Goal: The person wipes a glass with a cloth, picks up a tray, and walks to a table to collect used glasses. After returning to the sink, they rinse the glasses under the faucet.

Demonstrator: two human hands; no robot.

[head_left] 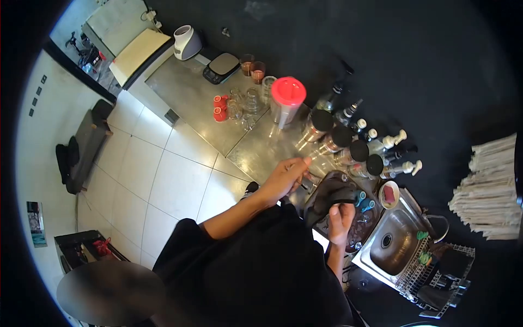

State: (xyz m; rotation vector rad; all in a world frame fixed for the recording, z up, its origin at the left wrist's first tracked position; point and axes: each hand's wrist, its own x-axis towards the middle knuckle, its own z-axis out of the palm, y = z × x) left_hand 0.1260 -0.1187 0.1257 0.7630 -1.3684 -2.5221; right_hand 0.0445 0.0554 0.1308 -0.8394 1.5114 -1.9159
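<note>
My left hand (287,177) is closed, thumb and fingers together, above the edge of the metal counter. What it holds, if anything, is too small to make out. Close below it is a brown tray (370,220) with glassware and blue-topped items (364,200) on it. My right hand (341,222) grips the edge of a dark, curved black object (329,195) over that tray. Several clear jars with black lids (341,136) stand just beyond my hands.
A red-lidded pitcher (288,92), glass cups (251,101), red cups (220,108) and a scale (222,67) stand on the counter (204,117). Pump bottles (393,140) line the wall. At the right are a sink (384,256) and a wire dish rack (430,283).
</note>
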